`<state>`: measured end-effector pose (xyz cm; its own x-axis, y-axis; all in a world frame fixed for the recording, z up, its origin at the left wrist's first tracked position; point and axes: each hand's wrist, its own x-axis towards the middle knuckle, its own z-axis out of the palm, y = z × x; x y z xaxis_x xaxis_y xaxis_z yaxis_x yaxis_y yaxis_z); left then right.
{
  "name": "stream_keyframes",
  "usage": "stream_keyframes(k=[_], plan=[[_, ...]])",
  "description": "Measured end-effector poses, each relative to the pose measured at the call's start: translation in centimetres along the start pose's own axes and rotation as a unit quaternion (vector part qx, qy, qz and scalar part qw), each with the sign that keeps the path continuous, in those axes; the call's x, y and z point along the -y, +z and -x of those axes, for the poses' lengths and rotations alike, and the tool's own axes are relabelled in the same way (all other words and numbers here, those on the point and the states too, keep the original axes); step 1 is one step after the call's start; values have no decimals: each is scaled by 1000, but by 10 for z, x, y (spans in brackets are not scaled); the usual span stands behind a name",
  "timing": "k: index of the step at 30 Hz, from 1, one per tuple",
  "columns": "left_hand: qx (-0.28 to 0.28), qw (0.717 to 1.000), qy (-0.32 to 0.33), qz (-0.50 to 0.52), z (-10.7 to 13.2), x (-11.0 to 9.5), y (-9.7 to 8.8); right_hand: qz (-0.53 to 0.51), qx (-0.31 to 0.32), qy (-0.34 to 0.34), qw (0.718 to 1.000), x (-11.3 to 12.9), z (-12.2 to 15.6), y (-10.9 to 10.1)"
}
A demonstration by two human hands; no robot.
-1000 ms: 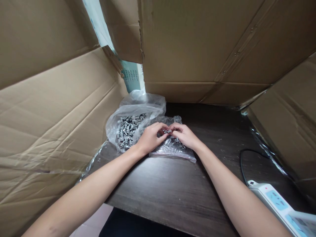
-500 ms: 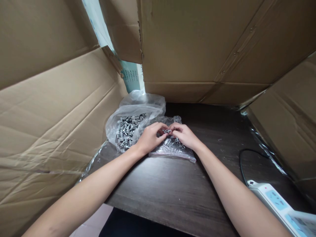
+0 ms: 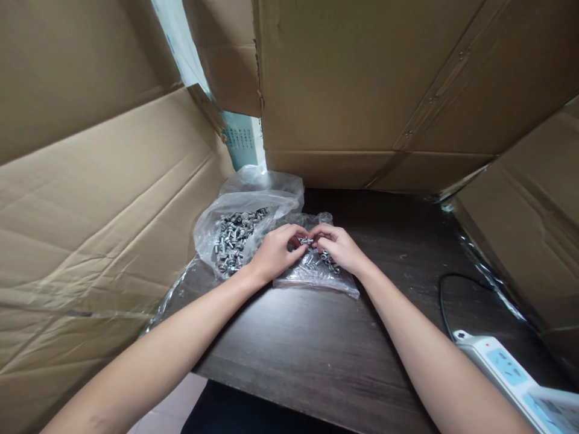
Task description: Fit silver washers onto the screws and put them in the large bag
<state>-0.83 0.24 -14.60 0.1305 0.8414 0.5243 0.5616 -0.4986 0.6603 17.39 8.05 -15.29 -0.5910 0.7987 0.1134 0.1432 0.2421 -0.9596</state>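
Note:
Over a clear zip bag (image 3: 312,278) of small metal parts, my left hand (image 3: 278,250) pinches a small metal bolt (image 3: 306,240) between thumb and forefinger. From the other side, my right hand (image 3: 337,244) has its thumb and forefinger closed at the bolt's right end; whether they grip it or a tiny part on it is too small to tell. Just under the right hand is a cluster of shiny metal fasteners (image 3: 329,261); whether its curled fingers hold them or they lie on the bag is unclear. An open plastic bag of bolts (image 3: 233,235) sits left of my left hand.
Cardboard walls (image 3: 362,78) enclose the dark wooden table (image 3: 307,343) at the back and both sides. A white power strip (image 3: 506,367) with a black cable (image 3: 441,301) lies at the right front. Crumpled clear plastic (image 3: 257,181) rises behind the bolts.
The thumb and forefinger of my right hand have shifted slightly, and a bit more of the bolt shows between the hands. Both arms and the bags stay in place.

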Motion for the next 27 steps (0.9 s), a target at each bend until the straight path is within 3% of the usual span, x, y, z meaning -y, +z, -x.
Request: stream_keyframes(k=[4, 10, 27], plan=[[3, 1000, -2, 6, 0, -1, -1, 21, -2, -19, 1000, 0, 0, 1], [5, 1000, -8, 9, 0, 0, 0, -21, -16, 32, 999, 4, 0, 2], [10, 1000, -18, 15, 1, 1, 0, -21, -11, 18, 1000, 5, 1, 1]])
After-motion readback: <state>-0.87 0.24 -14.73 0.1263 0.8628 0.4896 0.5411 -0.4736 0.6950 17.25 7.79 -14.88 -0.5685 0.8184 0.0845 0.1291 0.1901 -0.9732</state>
